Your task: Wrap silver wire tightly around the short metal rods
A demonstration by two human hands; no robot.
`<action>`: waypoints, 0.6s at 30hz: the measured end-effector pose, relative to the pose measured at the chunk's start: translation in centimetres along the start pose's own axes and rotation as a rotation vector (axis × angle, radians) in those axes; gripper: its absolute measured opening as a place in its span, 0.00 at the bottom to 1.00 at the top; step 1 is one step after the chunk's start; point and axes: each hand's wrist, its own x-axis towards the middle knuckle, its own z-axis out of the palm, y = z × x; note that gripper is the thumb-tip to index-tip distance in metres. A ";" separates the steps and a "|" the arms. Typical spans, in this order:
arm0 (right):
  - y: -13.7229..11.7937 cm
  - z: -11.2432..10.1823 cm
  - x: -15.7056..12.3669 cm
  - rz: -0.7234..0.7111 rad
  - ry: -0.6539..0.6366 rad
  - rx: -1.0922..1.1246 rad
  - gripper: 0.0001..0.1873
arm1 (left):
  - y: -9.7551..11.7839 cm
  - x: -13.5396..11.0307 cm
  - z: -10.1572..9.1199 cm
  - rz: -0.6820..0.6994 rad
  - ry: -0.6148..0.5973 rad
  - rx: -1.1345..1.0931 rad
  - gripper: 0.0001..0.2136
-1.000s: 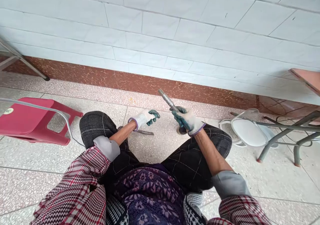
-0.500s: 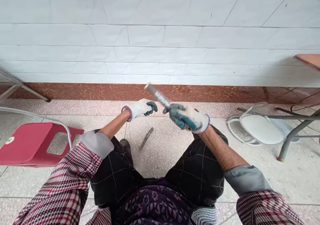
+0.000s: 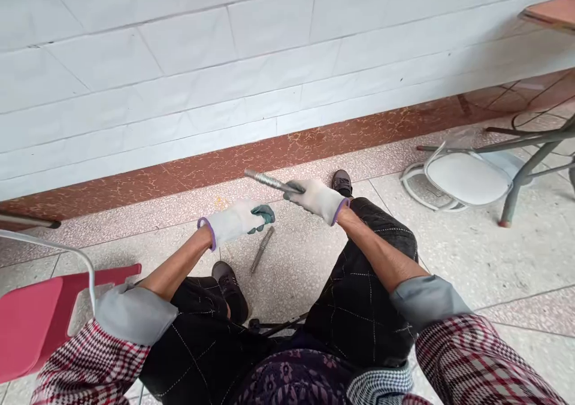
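Observation:
My right hand (image 3: 317, 199), in a white glove with a dark green palm, is closed round the lower end of a grey metal rod (image 3: 269, 181). Silvery wire is wound in close coils along part of the rod, which points up and to the left. My left hand (image 3: 244, 218), gloved the same way, is apart from the rod, below and left of it. Its fingers are curled together, and whatever they may hold cannot be made out. On the floor between my feet lies a thin, ridged metal strip (image 3: 262, 250).
A white tiled wall (image 3: 193, 57) with a reddish-brown skirting (image 3: 287, 144) runs ahead. To the left stands a red chair (image 3: 33, 315) with a pale metal frame. On the right are a white-seated folding chair (image 3: 467, 178), grey metal legs (image 3: 516, 192) and a brown tabletop corner (image 3: 552, 12).
The view has tilted and turned. My right hand has swung the rod to a flatter angle, with its back now facing up. My left hand stays curled, slightly lower in view.

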 end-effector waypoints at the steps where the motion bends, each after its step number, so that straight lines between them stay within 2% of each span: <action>1: -0.2 -0.3 -0.1 0.016 0.027 0.009 0.08 | 0.4 0.1 0.1 0.020 0.018 0.006 0.05; 3: -0.7 -0.6 -0.7 0.042 0.075 0.081 0.08 | 1.1 0.4 0.0 0.055 0.076 0.011 0.08; 5: -1.2 -0.6 -1.6 0.038 0.083 0.222 0.12 | 1.6 0.5 -0.3 0.080 0.134 0.009 0.09; 8: -1.8 -0.1 -2.6 -0.023 -0.049 0.420 0.20 | 2.4 0.2 -0.7 0.121 0.215 -0.059 0.10; 10: -2.0 0.3 -2.9 -0.045 -0.159 0.471 0.23 | 3.0 -0.5 -0.7 0.116 0.254 -0.168 0.16; 12: -2.2 0.8 -2.8 -0.006 -0.179 0.460 0.22 | 3.5 -1.3 -0.3 0.099 0.234 -0.235 0.25; 13: -2.3 0.9 -2.7 -0.001 -0.169 0.447 0.22 | 3.6 -1.6 -0.1 0.078 0.213 -0.254 0.26; 18: -2.7 1.3 -2.4 0.020 -0.092 0.376 0.19 | 2.0 -1.4 1.3 -0.002 0.226 -0.338 0.17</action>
